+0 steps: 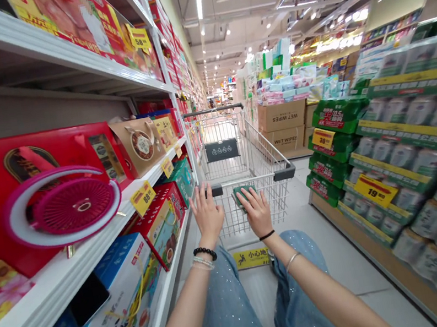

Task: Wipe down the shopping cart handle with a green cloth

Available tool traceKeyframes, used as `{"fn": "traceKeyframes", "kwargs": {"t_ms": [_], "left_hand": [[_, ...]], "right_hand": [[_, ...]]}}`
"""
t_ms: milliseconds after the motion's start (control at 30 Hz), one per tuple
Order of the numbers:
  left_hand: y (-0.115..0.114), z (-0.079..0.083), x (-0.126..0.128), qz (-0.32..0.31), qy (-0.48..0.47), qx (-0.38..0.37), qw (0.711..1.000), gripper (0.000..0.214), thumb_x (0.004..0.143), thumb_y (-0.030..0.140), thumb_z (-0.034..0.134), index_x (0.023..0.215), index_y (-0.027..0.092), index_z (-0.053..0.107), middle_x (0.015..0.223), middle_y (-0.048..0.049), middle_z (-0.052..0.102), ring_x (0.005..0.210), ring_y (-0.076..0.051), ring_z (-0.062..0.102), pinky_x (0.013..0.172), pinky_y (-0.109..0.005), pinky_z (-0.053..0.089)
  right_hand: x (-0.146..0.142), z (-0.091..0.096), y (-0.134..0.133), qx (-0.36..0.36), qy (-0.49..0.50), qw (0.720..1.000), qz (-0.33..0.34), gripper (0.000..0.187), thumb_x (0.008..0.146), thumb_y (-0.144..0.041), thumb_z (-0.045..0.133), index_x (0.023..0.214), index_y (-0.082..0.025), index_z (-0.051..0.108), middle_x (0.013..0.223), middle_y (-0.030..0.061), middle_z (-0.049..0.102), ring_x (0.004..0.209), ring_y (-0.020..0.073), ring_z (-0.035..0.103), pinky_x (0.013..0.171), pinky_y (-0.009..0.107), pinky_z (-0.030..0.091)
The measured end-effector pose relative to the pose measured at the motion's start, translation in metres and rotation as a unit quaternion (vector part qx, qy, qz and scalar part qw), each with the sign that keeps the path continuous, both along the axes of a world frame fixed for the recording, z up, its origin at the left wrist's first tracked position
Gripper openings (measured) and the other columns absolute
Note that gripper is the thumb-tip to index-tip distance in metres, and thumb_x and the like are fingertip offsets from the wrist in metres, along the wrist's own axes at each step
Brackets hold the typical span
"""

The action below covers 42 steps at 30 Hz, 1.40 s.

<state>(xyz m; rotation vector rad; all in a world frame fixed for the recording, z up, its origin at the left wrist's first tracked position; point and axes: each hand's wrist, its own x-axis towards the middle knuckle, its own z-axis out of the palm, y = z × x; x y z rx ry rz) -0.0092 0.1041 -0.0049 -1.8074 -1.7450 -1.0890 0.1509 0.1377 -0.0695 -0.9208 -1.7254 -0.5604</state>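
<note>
My left hand (208, 215) is raised with its fingers apart and holds nothing. It is nearest the black corner piece of a wire shopping cart (231, 217) that stands in front of my knees. My right hand (256, 210) has its fingers over a small, flat, dark green folded cloth (238, 200) at the cart's near side. Most of the cloth is hidden under those fingers. Beyond, the cart's black handle bar (213, 111) and a dark sign plate (222, 150) show on its wire frame.
On the left, a white shelf (161, 168) bears red gift boxes, a magenta fan (77, 205) and yellow price tags. A phone (89, 298) lies on a lower blue box. Stacked cans (403, 149) line the right, with wet wipes cartons (283, 116) behind. A yellow floor sticker (252, 258) lies between my knees.
</note>
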Motion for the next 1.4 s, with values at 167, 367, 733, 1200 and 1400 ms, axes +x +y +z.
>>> {"fn": "traceKeyframes", "kwargs": {"t_ms": [167, 367, 733, 1200, 1400], "left_hand": [[0.004, 0.003, -0.005, -0.019, -0.004, -0.002, 1.000, 0.072, 0.075, 0.010, 0.051, 0.146, 0.016, 0.041, 0.151, -0.0110, 0.047, 0.149, -0.028, 0.027, 0.124, -0.051, 0.017], [0.002, 0.001, -0.008, -0.045, -0.012, -0.005, 0.999, 0.073, 0.073, 0.008, 0.049, 0.145, 0.017, 0.042, 0.151, -0.0091, 0.048, 0.149, -0.026, 0.028, 0.125, -0.049, 0.017], [-0.003, 0.016, -0.042, -0.179, -0.054, -0.031, 0.982, 0.074, 0.069, -0.002, 0.039, 0.139, 0.021, 0.052, 0.146, -0.0033, 0.054, 0.144, -0.017, 0.037, 0.123, -0.042, 0.030], [0.005, 0.032, -0.069, -0.271, -0.124, -0.108, 0.948, 0.057, 0.078, 0.008, 0.038, 0.130, 0.016, 0.060, 0.144, -0.0070, 0.056, 0.139, -0.017, 0.044, 0.122, -0.041, 0.030], [-0.001, 0.030, -0.062, -0.297, -0.177, -0.089, 0.934, 0.051, 0.098, 0.027, 0.022, 0.130, 0.016, 0.061, 0.143, -0.0079, 0.057, 0.138, -0.016, 0.045, 0.121, -0.040, 0.029]], "right_hand": [[-0.022, 0.007, 0.005, 0.001, -0.017, 1.000, 0.026, 0.052, 0.097, -0.009, 0.037, 0.141, -0.031, 0.053, 0.144, 0.0048, 0.057, 0.140, 0.0207, 0.044, 0.121, 0.050, 0.028], [-0.025, 0.006, 0.000, -0.009, -0.034, 0.999, 0.022, 0.050, 0.097, -0.008, 0.037, 0.140, -0.027, 0.055, 0.141, 0.0057, 0.059, 0.138, 0.0201, 0.046, 0.119, 0.045, 0.032], [-0.038, 0.000, -0.003, -0.027, -0.042, 0.998, 0.040, 0.052, 0.096, -0.006, 0.035, 0.139, -0.026, 0.055, 0.140, 0.0056, 0.060, 0.138, 0.0192, 0.046, 0.120, 0.047, 0.030], [-0.077, 0.003, -0.006, -0.030, -0.065, 0.996, 0.058, 0.042, 0.099, -0.014, 0.043, 0.136, -0.027, 0.059, 0.138, 0.0047, 0.062, 0.132, 0.0195, 0.053, 0.121, 0.044, 0.028], [-0.086, 0.011, 0.000, -0.004, -0.093, 0.993, 0.067, 0.042, 0.099, -0.013, 0.042, 0.136, -0.026, 0.059, 0.139, 0.0046, 0.061, 0.135, 0.0186, 0.050, 0.122, 0.044, 0.027]]}}
